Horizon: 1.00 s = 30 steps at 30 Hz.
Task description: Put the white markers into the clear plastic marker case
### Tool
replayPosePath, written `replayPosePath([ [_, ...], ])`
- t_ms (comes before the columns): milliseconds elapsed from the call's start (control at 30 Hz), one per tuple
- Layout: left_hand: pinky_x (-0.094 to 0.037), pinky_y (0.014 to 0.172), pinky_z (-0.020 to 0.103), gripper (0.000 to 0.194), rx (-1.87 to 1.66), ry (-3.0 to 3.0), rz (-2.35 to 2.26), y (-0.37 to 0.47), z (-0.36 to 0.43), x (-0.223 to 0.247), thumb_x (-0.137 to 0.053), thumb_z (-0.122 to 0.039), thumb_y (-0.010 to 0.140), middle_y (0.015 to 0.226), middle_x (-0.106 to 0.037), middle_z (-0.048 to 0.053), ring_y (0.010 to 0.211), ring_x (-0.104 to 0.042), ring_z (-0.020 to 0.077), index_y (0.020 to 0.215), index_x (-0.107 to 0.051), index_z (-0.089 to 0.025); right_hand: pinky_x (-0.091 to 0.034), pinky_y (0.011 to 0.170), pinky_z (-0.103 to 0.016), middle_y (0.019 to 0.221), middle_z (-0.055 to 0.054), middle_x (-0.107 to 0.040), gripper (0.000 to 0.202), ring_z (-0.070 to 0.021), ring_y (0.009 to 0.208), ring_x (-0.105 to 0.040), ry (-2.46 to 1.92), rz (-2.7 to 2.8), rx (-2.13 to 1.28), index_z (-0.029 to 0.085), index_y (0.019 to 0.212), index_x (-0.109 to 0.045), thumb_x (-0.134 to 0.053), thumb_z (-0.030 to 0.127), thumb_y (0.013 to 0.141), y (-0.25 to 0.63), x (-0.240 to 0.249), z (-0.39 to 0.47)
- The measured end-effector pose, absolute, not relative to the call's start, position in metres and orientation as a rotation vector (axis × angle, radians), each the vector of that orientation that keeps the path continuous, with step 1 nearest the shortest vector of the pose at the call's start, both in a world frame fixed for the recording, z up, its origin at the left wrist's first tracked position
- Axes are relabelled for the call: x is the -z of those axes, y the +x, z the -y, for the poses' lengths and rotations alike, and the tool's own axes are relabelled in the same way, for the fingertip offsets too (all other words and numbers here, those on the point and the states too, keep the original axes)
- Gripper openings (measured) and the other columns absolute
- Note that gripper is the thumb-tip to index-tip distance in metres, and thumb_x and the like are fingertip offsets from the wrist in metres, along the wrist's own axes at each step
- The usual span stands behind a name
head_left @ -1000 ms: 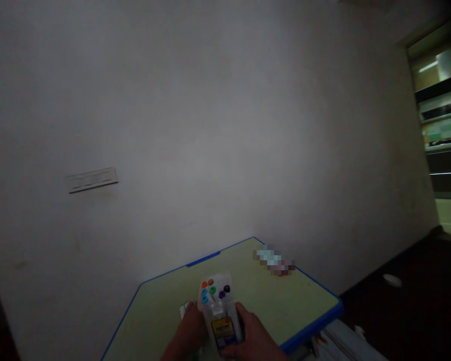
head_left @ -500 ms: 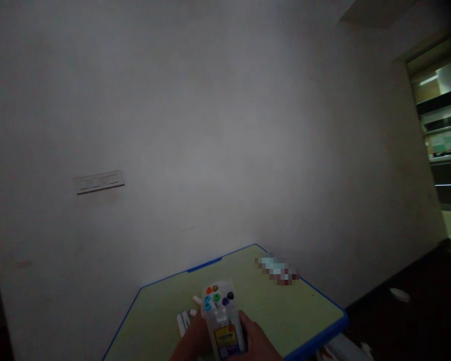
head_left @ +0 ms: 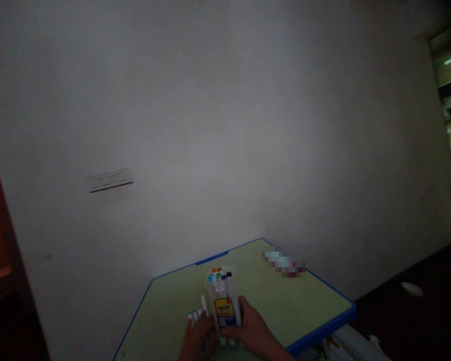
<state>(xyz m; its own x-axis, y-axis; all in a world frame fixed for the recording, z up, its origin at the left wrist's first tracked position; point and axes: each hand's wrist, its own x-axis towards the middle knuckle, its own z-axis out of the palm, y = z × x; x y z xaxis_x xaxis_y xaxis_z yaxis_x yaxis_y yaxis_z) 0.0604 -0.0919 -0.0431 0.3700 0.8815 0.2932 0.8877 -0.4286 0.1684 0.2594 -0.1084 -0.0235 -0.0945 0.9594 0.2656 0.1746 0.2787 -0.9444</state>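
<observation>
A clear plastic case (head_left: 224, 306) of markers stands upright over the table, its orange, blue, green, purple and black tips showing at the top and a yellow label on its front. My right hand (head_left: 250, 328) is wrapped round the case's lower right side. Left of the case, my left hand (head_left: 200, 333) lies over several white markers (head_left: 195, 316), its fingers partly spread; whether it grips one is hidden. One more white marker (head_left: 204, 303) points up between that hand and the case.
The pale green table (head_left: 285, 306) has a blue rim and meets the wall (head_left: 210, 150). A blurred-out item (head_left: 283, 261) lies at its back right edge. White objects (head_left: 353, 343) are below the right edge, and a white thing (head_left: 412, 289) lies on the floor.
The case has tilted more upright and shows more of its front. My left hand has come out from behind it onto the markers. The view has shifted left.
</observation>
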Motion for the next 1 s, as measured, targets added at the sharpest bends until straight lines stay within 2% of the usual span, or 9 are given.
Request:
replayPosePath([
  [133, -0.028, 0.103, 0.049, 0.036, 0.830, -2.602, 1.596, 0.056, 0.096, 0.054, -0.042, -0.023, 0.083, 0.127, -0.052, 0.007, 0.120, -0.043, 0.0223, 0.118, -0.053, -0.024, -0.045, 0.070, -0.028, 0.094, -0.003, -0.066, 0.045, -0.0227, 0.085, -0.061, -1.104, 1.465, -0.938, 0.021, 0.099, -0.049, -0.066, 0.023, 0.056, 0.248, 0.026, 0.104],
  [233, -0.031, 0.102, 0.047, 0.035, 0.979, -2.555, 1.596, 0.052, 0.099, 0.057, -0.044, -0.028, 0.084, 0.128, -0.051, 0.008, 0.121, -0.042, 0.0229, 0.116, -0.055, -0.021, -0.044, 0.070, -0.027, 0.095, -0.003, -0.065, 0.045, -0.0224, 0.086, -0.060, -1.133, 1.480, -0.907, 0.021, 0.098, -0.049, -0.065, 0.019, 0.055, 0.245, 0.027, 0.104],
  [367, -0.030, 0.100, 0.054, 0.031, 0.962, -2.526, 1.676, 0.054, 0.106, 0.052, -0.046, -0.032, 0.083, 0.123, -0.056, 0.008, 0.119, -0.043, 0.0276, 0.109, -0.060, -0.023, -0.044, 0.070, -0.026, 0.094, -0.003, -0.065, 0.044, -0.0217, 0.085, -0.060, -1.129, 1.516, -0.899, 0.021, 0.098, -0.047, -0.064, 0.018, 0.056, 0.245, 0.027, 0.109],
  [500, -0.036, 0.098, 0.045, 0.027, 0.992, -2.492, 1.647, 0.057, 0.114, 0.045, -0.045, -0.032, 0.083, 0.111, -0.064, 0.008, 0.109, -0.054, 0.0236, 0.102, -0.063, -0.023, -0.044, 0.070, -0.025, 0.094, -0.003, -0.065, 0.045, -0.0213, 0.085, -0.060, -1.116, 1.507, -0.883, 0.021, 0.100, -0.047, -0.062, 0.018, 0.058, 0.246, 0.027, 0.114],
  [600, -0.043, 0.094, 0.038, 0.032, 0.978, -2.507, 1.499, 0.053, 0.115, 0.052, -0.049, -0.034, 0.082, 0.116, -0.060, 0.011, 0.109, -0.054, 0.0232, 0.109, -0.060, -0.020, -0.044, 0.069, -0.026, 0.093, -0.003, -0.065, 0.045, -0.0220, 0.084, -0.060, -1.111, 1.505, -0.877, 0.020, 0.100, -0.048, -0.062, 0.019, 0.057, 0.247, 0.029, 0.113],
  [700, -0.044, 0.092, 0.044, 0.045, 0.812, -2.564, 1.356, 0.048, 0.116, 0.063, -0.057, -0.037, 0.076, 0.122, -0.055, 0.012, 0.114, -0.049, 0.0287, 0.119, -0.054, -0.022, -0.044, 0.070, -0.027, 0.093, -0.003, -0.065, 0.047, -0.0230, 0.084, -0.060, -1.104, 1.496, -0.877, 0.020, 0.101, -0.047, -0.064, 0.020, 0.057, 0.247, 0.032, 0.112],
  [767, -0.046, 0.090, 0.044, 0.042, 0.800, -2.525, 1.354, 0.048, 0.117, 0.066, -0.057, -0.038, 0.077, 0.118, -0.059, 0.010, 0.111, -0.052, 0.0285, 0.117, -0.056, -0.024, -0.044, 0.070, -0.027, 0.093, -0.003, -0.065, 0.045, -0.0228, 0.084, -0.060, -1.081, 1.499, -0.885, 0.021, 0.100, -0.047, -0.063, 0.020, 0.058, 0.247, 0.033, 0.111],
  [900, -0.050, 0.086, 0.034, 0.030, 0.948, -2.447, 1.358, 0.054, 0.117, 0.063, -0.056, -0.038, 0.078, 0.106, -0.065, 0.011, 0.101, -0.059, 0.0239, 0.101, -0.064, -0.020, -0.045, 0.069, -0.026, 0.091, -0.002, -0.065, 0.043, -0.0212, 0.082, -0.060, -1.037, 1.506, -0.899, 0.020, 0.097, -0.046, -0.063, 0.018, 0.058, 0.247, 0.032, 0.112],
  [1000, -0.049, 0.088, 0.037, 0.034, 0.993, -2.424, 1.410, 0.056, 0.113, 0.064, -0.058, -0.039, 0.075, 0.110, -0.062, 0.014, 0.106, -0.056, 0.0264, 0.102, -0.063, -0.018, -0.045, 0.070, -0.025, 0.092, -0.002, -0.065, 0.043, -0.0207, 0.083, -0.060, -1.019, 1.505, -0.908, 0.020, 0.098, -0.046, -0.063, 0.018, 0.059, 0.246, 0.031, 0.113],
])
